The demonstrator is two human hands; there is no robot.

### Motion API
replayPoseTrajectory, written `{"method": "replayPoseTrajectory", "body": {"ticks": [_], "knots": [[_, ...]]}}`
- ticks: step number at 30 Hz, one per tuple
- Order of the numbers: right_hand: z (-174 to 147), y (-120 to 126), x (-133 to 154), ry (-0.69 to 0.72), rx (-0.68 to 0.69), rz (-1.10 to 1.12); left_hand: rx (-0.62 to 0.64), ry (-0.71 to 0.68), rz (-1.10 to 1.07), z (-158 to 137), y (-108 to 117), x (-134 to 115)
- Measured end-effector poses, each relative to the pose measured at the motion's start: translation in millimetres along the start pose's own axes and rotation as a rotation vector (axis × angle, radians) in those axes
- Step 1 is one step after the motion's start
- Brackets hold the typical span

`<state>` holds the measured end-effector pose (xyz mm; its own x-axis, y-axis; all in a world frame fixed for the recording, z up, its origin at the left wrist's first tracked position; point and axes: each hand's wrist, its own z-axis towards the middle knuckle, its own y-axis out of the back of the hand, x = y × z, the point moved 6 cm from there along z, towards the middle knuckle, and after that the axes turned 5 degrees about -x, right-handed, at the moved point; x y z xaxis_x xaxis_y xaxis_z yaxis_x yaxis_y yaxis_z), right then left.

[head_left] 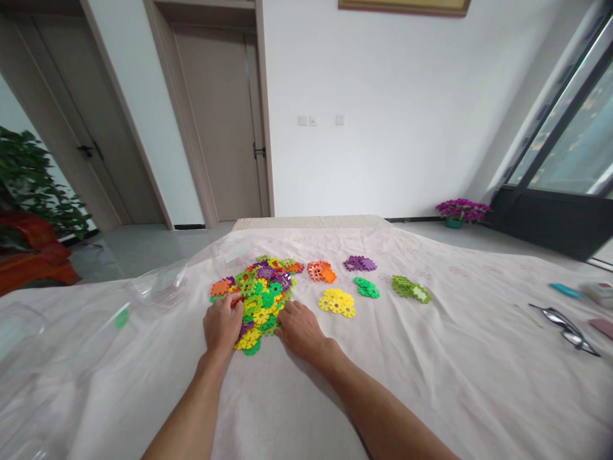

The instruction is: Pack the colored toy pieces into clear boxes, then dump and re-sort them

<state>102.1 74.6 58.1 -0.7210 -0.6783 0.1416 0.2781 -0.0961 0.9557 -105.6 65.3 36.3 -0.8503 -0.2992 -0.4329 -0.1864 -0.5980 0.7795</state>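
A mixed heap of plastic interlocking pieces [262, 295], flower-shaped and square, in yellow, green, purple and orange, lies on the cloth in front of me. My left hand [223, 322] touches its left side, fingers curled together; something reddish shows by the fingertips. At the right edge of the heap rests my right hand [301, 329], its fingers bent and close together with the tips partly hidden. Sorted by colour to the right are orange pieces [322, 271], yellow flower pieces [337, 301], purple pieces [359, 263], green pieces [366, 287] and olive-green pieces [410, 288].
Clear plastic containers [158, 285] stand on the left of the cloth-covered table [460, 358]. Glasses [565, 329], a blue item [566, 291] and a white box [598, 292] lie at the far right. Beyond the table are a door [220, 121] and a potted purple plant [462, 209].
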Motion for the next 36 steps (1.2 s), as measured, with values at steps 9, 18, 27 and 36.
{"method": "replayPoseTrajectory", "body": {"ticks": [9, 18, 27, 36], "knots": [[1.3, 8.1, 7.4, 0.129, -0.152, 0.101, 0.005, -0.015, -0.089, 1.8, -4.9, 2.3], [2.1, 14.2, -12.7, -0.048, -0.207, 0.115, 0.018, -0.068, 0.007, -1.6, 0.4, -8.6], [-0.8, 6.2, -8.7, 0.007, -0.102, 0.202, 0.048, -0.017, 0.147, -5.5, 6.0, -14.5], [-0.1, 1.7, -16.6, -0.085, -0.131, 0.311, -0.065, -0.133, 0.029, -5.1, 9.7, -18.8]]}}
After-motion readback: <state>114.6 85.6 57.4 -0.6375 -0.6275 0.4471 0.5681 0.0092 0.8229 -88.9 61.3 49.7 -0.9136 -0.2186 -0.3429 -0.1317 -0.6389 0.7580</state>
